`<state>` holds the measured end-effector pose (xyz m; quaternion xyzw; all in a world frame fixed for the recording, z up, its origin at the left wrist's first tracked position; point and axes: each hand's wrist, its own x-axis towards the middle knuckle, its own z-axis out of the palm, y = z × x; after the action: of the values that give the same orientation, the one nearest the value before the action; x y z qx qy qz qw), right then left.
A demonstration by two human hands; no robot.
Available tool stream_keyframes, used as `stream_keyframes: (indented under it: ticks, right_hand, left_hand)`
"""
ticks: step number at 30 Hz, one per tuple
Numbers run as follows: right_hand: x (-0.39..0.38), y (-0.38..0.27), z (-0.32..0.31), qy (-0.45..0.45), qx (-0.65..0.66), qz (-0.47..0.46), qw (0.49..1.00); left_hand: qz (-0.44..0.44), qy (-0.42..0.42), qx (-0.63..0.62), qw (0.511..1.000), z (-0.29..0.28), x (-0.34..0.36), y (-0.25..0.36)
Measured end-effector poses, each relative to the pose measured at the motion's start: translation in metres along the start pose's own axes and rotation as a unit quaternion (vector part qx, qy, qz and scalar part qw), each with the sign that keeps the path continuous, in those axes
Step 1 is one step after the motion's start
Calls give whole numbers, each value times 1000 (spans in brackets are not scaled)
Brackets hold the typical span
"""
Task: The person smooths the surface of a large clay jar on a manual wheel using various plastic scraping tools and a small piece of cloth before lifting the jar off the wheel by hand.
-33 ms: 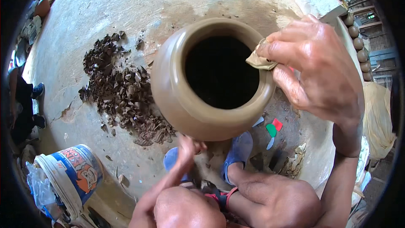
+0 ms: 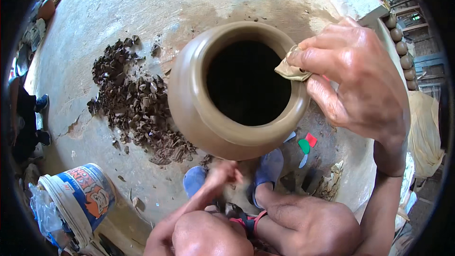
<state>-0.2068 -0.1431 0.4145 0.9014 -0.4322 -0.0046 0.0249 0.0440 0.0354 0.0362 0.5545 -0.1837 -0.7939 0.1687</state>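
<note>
A large round clay pot [image 2: 232, 135] with a thick, shiny wet rim stands upright in front of me, its mouth dark inside. At the rim's right side my right hand [image 2: 358, 73] pinches a folded tan cloth [image 2: 291, 70], draped over the edge with a corner reaching inside the mouth. Below the pot's near side is my left hand [image 2: 225, 173], smeared by motion, its fingers unclear. I cannot tell whether it touches the pot's base, which is hidden under the wide body.
Dark clay scraps [image 2: 137, 106] are heaped left of the pot. A white and blue bucket [image 2: 90, 194] stands near left. Red [image 2: 311, 139] and green [image 2: 304, 146] flat pieces lie at right. Round pots [image 2: 401, 48] line the far right. Another person's shoe [image 2: 42, 103] shows left.
My left hand has swung right and slightly nearer, away from the pot's lower side. The pot's outline has shifted slightly. My right hand keeps the cloth on the rim.
</note>
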Motion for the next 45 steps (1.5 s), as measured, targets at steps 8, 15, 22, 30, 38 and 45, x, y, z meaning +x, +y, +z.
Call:
stream_keyframes:
  ticks: [8, 15, 22, 30, 38, 45]
  right_hand:
    - [-9, -3, -9, -27, 26, 58, 998]
    - [-32, 10, 1, 38, 169, 36, 984]
    - [-36, -4, 68, 306, 421, 242, 819]
    - [-33, -24, 91, 369, 482, 237, 759]
    - [-42, -41, 106, 431, 399, 229, 776]
    - [-43, -56, 104, 457, 377, 240, 769]
  left_hand:
    - [56, 92, 54, 993, -65, 5, 86]
    - [-161, -103, 2, 982, -20, -21, 52]
    - [4, 49, -18, 999, -52, -21, 56]
    - [268, 126, 5, 955, -87, 30, 101]
    - [-58, 29, 109, 992, 12, -21, 36]
    - [226, 140, -42, 963, -72, 43, 83]
